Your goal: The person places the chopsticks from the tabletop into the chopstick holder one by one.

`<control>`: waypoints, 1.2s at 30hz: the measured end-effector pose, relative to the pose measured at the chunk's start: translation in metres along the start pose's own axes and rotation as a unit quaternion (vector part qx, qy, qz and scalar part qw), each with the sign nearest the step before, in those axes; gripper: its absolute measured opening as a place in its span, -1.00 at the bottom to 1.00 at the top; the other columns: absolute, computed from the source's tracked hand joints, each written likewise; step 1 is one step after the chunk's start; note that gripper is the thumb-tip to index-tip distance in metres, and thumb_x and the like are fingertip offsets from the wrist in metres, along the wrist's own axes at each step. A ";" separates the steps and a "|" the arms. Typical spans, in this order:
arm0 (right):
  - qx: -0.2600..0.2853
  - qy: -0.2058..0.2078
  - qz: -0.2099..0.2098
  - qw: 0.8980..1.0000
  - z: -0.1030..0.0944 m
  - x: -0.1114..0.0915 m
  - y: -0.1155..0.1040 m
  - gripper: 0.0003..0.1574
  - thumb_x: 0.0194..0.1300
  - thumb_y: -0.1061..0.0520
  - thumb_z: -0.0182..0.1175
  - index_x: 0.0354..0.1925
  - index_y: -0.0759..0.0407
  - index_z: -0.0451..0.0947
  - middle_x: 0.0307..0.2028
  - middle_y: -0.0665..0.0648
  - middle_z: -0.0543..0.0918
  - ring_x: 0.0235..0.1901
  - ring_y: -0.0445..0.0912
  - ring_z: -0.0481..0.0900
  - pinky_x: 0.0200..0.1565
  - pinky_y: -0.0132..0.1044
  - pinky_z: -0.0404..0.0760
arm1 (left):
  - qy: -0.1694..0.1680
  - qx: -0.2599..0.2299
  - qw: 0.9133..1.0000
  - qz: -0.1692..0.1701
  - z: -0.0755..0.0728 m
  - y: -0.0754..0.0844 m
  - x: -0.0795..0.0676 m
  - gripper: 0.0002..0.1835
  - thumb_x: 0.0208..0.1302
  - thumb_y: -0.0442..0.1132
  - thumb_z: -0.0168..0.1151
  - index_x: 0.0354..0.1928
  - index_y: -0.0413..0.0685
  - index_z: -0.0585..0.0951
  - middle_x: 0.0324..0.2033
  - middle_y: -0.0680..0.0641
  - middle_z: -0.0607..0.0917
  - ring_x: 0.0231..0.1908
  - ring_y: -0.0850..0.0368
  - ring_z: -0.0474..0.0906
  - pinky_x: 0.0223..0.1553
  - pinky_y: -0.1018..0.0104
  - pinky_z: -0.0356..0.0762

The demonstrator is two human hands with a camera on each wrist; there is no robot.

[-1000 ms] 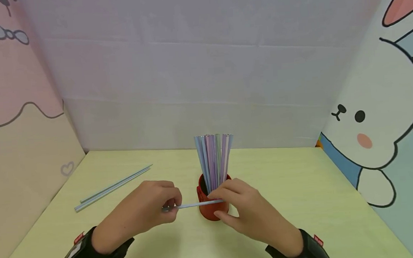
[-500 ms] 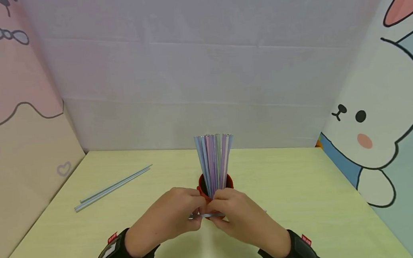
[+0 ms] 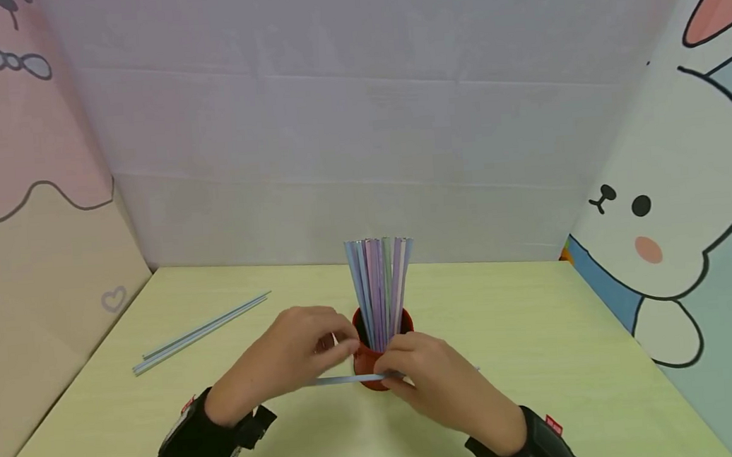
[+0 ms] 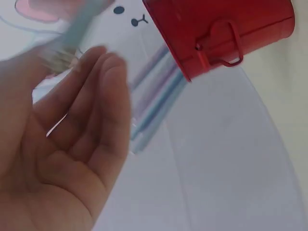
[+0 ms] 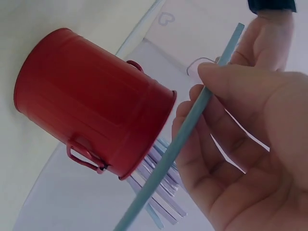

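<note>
My right hand pinches a pale blue straw between thumb and fingertips, level in front of a small red bucket. In the right wrist view the straw runs slantwise past the bucket's rim, one end standing free beyond the thumb. Beside the bucket, my left hand is raised with fingers loosely bent and nothing gripped; its palm and fingers show in the left wrist view. Upright in the bucket stands a bunch of blue, purple, pink and green straws.
Several pale blue straws lie slantwise on the left of the light yellow table. The red bucket has small side handles. Cartoon-printed panels stand left and right, with a pale backdrop behind.
Both hands met at the straw in front of the bucket half a second ago. Since then the left hand has let go and moved up and left; the right keeps its hold.
</note>
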State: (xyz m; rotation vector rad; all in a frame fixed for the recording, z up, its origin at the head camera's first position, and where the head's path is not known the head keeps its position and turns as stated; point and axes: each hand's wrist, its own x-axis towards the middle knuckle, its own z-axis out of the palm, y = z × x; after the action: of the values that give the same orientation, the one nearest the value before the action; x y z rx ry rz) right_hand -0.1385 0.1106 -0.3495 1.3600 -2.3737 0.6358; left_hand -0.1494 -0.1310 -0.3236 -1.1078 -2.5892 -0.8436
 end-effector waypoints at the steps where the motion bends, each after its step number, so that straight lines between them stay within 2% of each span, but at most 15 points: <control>1: 0.006 0.001 0.000 1.000 -0.002 -0.001 0.000 -0.79 0.06 0.21 0.43 -0.31 0.01 0.63 -0.32 -0.15 0.56 -0.33 -0.28 0.46 -0.24 -0.46 0.53 | 0.021 -0.010 1.000 -0.010 -0.002 -0.005 0.001 -0.94 0.32 -0.16 0.23 -0.23 0.20 0.64 -0.36 0.31 0.59 -0.43 0.40 0.48 -0.41 0.45 0.54; 4: 0.037 0.005 -0.001 0.999 -0.009 -0.001 0.001 -0.78 0.09 0.22 0.41 -0.28 0.01 0.62 -0.31 -0.16 0.57 -0.33 -0.29 0.48 -0.26 -0.49 0.54 | 0.084 -0.055 0.993 -0.054 -0.003 -0.022 0.002 -0.86 0.36 -0.19 0.18 -0.11 0.23 0.61 -0.30 0.26 0.62 -0.39 0.35 0.54 -0.35 0.38 0.59; 7: 0.084 0.022 -0.005 0.996 -0.017 0.001 0.003 -0.77 0.12 0.23 0.38 -0.24 0.00 0.60 -0.31 -0.15 0.57 -0.34 -0.32 0.49 -0.30 -0.50 0.55 | 0.118 -0.100 0.983 -0.102 0.006 -0.037 0.001 -0.77 0.35 -0.14 0.20 0.01 0.28 0.56 -0.21 0.23 0.63 -0.29 0.32 0.57 -0.26 0.33 0.61; 10: 0.127 0.049 0.007 0.991 -0.027 0.007 0.003 -0.75 0.16 0.23 0.36 -0.20 -0.04 0.59 -0.32 -0.16 0.57 -0.34 -0.35 0.50 -0.32 -0.45 0.59 | 0.108 -0.138 0.975 -0.135 0.023 -0.048 0.000 -0.57 0.26 -0.02 0.28 0.16 0.26 0.46 -0.07 0.19 0.59 -0.15 0.29 0.55 -0.13 0.28 0.59; 15: 0.160 0.130 0.053 0.977 -0.044 0.019 -0.001 -0.78 0.16 0.24 0.35 -0.21 0.02 0.61 -0.35 -0.11 0.60 -0.36 -0.27 0.53 -0.32 -0.31 0.62 | 0.058 -0.201 0.963 -0.172 0.051 -0.055 0.000 -0.14 0.01 0.19 0.42 0.34 0.15 0.28 0.16 0.12 0.44 0.08 0.13 0.42 0.03 0.10 0.51; 19: 0.185 0.197 0.089 0.959 -0.058 0.029 -0.010 -0.77 0.13 0.36 0.33 -0.21 0.19 0.60 -0.36 0.01 0.63 -0.39 -0.16 0.58 -0.34 -0.21 0.65 | 0.036 -0.226 0.957 -0.176 0.067 -0.054 0.004 -0.01 -0.08 0.18 0.48 0.38 0.12 0.21 0.19 0.11 0.39 0.11 0.09 0.38 0.11 0.02 0.43; 23: 0.205 0.223 0.134 0.944 -0.064 0.039 -0.013 -0.79 0.18 0.38 0.28 -0.18 0.28 0.56 -0.33 0.08 0.63 -0.34 -0.11 0.60 -0.23 -0.20 0.65 | 0.025 -0.245 0.955 -0.167 0.074 -0.049 0.006 -0.03 -0.08 0.05 0.53 0.36 0.15 0.21 0.18 0.12 0.40 0.10 0.10 0.39 0.08 0.04 0.45; 26: 0.219 0.241 0.157 0.933 -0.061 0.043 -0.007 -0.81 0.21 0.36 0.26 -0.17 0.31 0.55 -0.32 0.12 0.63 -0.32 -0.08 0.60 -0.15 -0.19 0.64 | 0.022 -0.260 0.952 -0.161 0.071 -0.037 0.009 -0.05 -0.07 -0.06 0.55 0.36 0.06 0.22 0.19 0.06 0.42 0.11 0.08 0.40 0.06 0.08 0.47; 30: 0.232 0.267 0.176 0.919 -0.052 0.047 0.001 -0.82 0.22 0.35 0.25 -0.17 0.34 0.53 -0.33 0.17 0.63 -0.33 -0.02 0.61 -0.15 -0.17 0.64 | 0.021 -0.250 0.956 -0.152 0.064 -0.021 0.012 -0.06 -0.04 -0.14 0.53 0.36 -0.10 0.21 0.20 -0.06 0.41 0.14 0.05 0.39 0.07 0.13 0.47; 32: 0.234 0.268 0.189 0.915 -0.046 0.047 0.005 -0.82 0.23 0.33 0.25 -0.17 0.34 0.53 -0.33 0.19 0.62 -0.34 -0.01 0.61 -0.18 -0.15 0.65 | 0.023 -0.237 0.960 -0.149 0.061 -0.018 0.013 -0.06 -0.03 -0.16 0.53 0.35 -0.14 0.21 0.19 -0.08 0.41 0.14 0.03 0.38 0.07 0.15 0.47; 36: 0.229 0.254 0.227 0.912 -0.033 0.045 0.012 -0.81 0.23 0.31 0.26 -0.17 0.34 0.53 -0.34 0.20 0.63 -0.34 0.01 0.61 -0.21 -0.13 0.66 | 0.023 -0.236 0.960 -0.149 0.060 -0.016 0.014 -0.08 -0.02 -0.18 0.52 0.35 -0.15 0.20 0.18 -0.09 0.41 0.13 0.02 0.40 0.05 0.17 0.49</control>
State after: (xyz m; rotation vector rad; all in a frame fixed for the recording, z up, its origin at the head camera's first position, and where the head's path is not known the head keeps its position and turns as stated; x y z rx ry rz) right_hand -0.1687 0.1004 -0.3021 0.6355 -2.1646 1.5450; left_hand -0.1683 -0.0967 -0.3735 -0.7804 -2.6231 -1.6002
